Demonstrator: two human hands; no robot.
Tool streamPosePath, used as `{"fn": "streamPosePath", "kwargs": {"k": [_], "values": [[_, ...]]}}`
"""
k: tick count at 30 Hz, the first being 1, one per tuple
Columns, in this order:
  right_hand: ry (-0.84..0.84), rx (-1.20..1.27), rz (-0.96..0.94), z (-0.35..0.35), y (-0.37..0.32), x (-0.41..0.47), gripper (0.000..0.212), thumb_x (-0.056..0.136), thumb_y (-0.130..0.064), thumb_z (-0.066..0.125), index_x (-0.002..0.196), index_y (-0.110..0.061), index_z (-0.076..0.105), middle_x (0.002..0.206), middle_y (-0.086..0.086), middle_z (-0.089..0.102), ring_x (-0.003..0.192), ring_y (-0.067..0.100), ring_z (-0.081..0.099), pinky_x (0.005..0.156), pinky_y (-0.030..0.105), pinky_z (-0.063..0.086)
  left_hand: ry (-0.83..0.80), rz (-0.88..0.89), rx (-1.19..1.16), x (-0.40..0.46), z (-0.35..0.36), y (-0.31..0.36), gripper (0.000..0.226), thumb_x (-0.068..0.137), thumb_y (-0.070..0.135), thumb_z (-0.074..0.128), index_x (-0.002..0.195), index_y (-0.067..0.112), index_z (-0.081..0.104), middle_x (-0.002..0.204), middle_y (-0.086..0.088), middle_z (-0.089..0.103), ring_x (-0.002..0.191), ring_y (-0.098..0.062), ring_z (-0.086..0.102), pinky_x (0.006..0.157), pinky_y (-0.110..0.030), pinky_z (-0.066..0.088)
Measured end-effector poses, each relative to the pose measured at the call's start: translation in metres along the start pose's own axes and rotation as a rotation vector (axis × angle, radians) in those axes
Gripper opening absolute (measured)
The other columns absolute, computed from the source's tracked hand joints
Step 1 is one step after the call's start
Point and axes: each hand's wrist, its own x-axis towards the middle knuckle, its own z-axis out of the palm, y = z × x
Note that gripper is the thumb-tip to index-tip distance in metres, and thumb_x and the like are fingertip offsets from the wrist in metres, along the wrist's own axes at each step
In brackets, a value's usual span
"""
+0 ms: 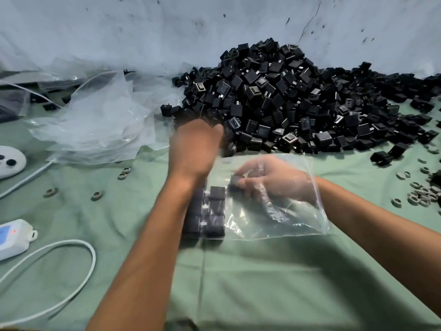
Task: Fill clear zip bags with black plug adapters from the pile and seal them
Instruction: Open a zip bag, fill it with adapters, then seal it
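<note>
A big pile of black plug adapters (298, 103) lies on the green cloth at the back right. In front of it a clear zip bag (286, 223) lies flat, with several adapters (210, 213) stacked in rows at its left end. My right hand (274, 180) is inside the bag, seen through the plastic, and pinches one black adapter (236, 181) next to the rows. My left hand (195, 144) is blurred and reaches over the bag's left end to the pile's near-left edge. Its fingers are hidden among the adapters.
A heap of empty clear bags (95, 120) lies at the back left. A white round device (9, 161), a white unit with a blue screen (12, 237) and a white cable (78, 261) sit at the left. Small grey rings (422, 197) are scattered right and left.
</note>
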Motion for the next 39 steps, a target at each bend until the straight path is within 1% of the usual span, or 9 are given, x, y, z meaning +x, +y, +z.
{"fn": "streamPosePath", "kwargs": {"k": [3, 6, 9, 18, 22, 25, 29, 33, 39], "values": [[-0.040, 0.009, 0.021, 0.000, 0.010, 0.012, 0.016, 0.096, -0.033, 0.070, 0.111, -0.028, 0.073, 0.087, 0.002, 0.079, 0.075, 0.025, 0.076, 0.078, 0.048, 0.064, 0.154, -0.116, -0.008, 0.015, -0.040, -0.052, 0.031, 0.098, 0.036, 0.062, 0.072, 0.019, 0.059, 0.065, 0.003, 0.058, 0.059, -0.013, 0.050, 0.061, -0.035, 0.048], [-0.073, 0.068, 0.022, -0.001, 0.015, 0.021, 0.020, 0.095, -0.031, 0.070, 0.114, -0.028, 0.071, 0.086, 0.004, 0.079, 0.060, 0.013, 0.068, 0.055, 0.029, 0.056, 0.240, -0.234, -0.041, 0.015, -0.061, -0.093, 0.033, 0.095, 0.040, 0.061, 0.069, 0.020, 0.059, 0.067, -0.001, 0.057, 0.060, -0.017, 0.047, 0.063, -0.035, 0.039], [-0.096, 0.114, 0.021, 0.003, 0.019, 0.031, 0.024, 0.093, -0.028, 0.071, 0.116, -0.030, 0.070, 0.085, 0.005, 0.079, 0.056, 0.009, 0.066, 0.047, 0.017, 0.049, 0.311, -0.304, -0.134, 0.015, -0.063, -0.108, 0.032, 0.089, 0.045, 0.061, 0.065, 0.024, 0.060, 0.066, 0.000, 0.057, 0.059, -0.017, 0.044, 0.058, -0.035, 0.032], [-0.071, 0.040, -0.001, 0.016, 0.029, 0.056, 0.021, 0.091, -0.043, 0.070, 0.091, -0.063, 0.069, 0.091, -0.016, 0.079, 0.080, 0.008, 0.077, 0.063, 0.027, 0.064, 0.271, -0.214, -0.048, 0.016, -0.055, -0.117, 0.035, 0.095, 0.045, 0.058, 0.072, 0.019, 0.061, 0.063, 0.006, 0.059, 0.060, -0.015, 0.050, 0.066, -0.036, 0.041], [-0.097, 0.105, 0.021, 0.020, 0.030, 0.058, 0.025, 0.077, -0.052, 0.070, 0.100, -0.058, 0.072, 0.093, -0.010, 0.080, 0.076, 0.009, 0.077, 0.063, 0.025, 0.063, 0.268, -0.226, -0.057, 0.017, -0.055, -0.118, 0.034, 0.096, 0.043, 0.058, 0.071, 0.020, 0.061, 0.063, 0.006, 0.059, 0.060, -0.015, 0.049, 0.066, -0.038, 0.041], [-0.102, 0.111, 0.030, 0.023, 0.031, 0.059, 0.028, 0.081, -0.048, 0.073, 0.108, -0.052, 0.074, 0.092, -0.011, 0.079, 0.085, 0.018, 0.077, 0.076, 0.036, 0.064, 0.264, -0.229, -0.060, 0.016, -0.055, -0.118, 0.034, 0.096, 0.042, 0.057, 0.071, 0.019, 0.061, 0.064, 0.005, 0.059, 0.060, -0.016, 0.048, 0.067, -0.038, 0.040], [-0.097, 0.126, 0.039, 0.026, 0.027, 0.058, 0.033, 0.071, -0.058, 0.074, 0.104, -0.054, 0.075, 0.091, -0.016, 0.079, 0.078, 0.010, 0.075, 0.076, 0.038, 0.062, 0.258, -0.224, -0.057, 0.016, -0.054, -0.117, 0.035, 0.099, 0.040, 0.057, 0.073, 0.017, 0.062, 0.065, 0.004, 0.059, 0.061, -0.015, 0.048, 0.067, -0.037, 0.040], [-0.106, 0.082, 0.028, 0.026, 0.026, 0.057, 0.044, 0.058, -0.071, 0.070, 0.101, -0.061, 0.073, 0.094, -0.021, 0.077, 0.084, 0.020, 0.075, 0.080, 0.047, 0.063, 0.243, -0.225, -0.057, 0.016, -0.053, -0.118, 0.035, 0.099, 0.040, 0.057, 0.074, 0.016, 0.062, 0.066, 0.003, 0.059, 0.061, -0.015, 0.048, 0.068, -0.037, 0.040], [-0.085, 0.111, -0.014, 0.019, 0.029, 0.041, 0.034, 0.083, -0.064, 0.066, 0.116, -0.055, 0.065, 0.092, -0.003, 0.080, 0.076, 0.029, 0.075, 0.068, 0.041, 0.063, 0.244, -0.233, -0.068, 0.015, -0.054, -0.115, 0.035, 0.099, 0.042, 0.057, 0.072, 0.019, 0.062, 0.066, 0.004, 0.059, 0.061, -0.015, 0.048, 0.068, -0.038, 0.041]]}}
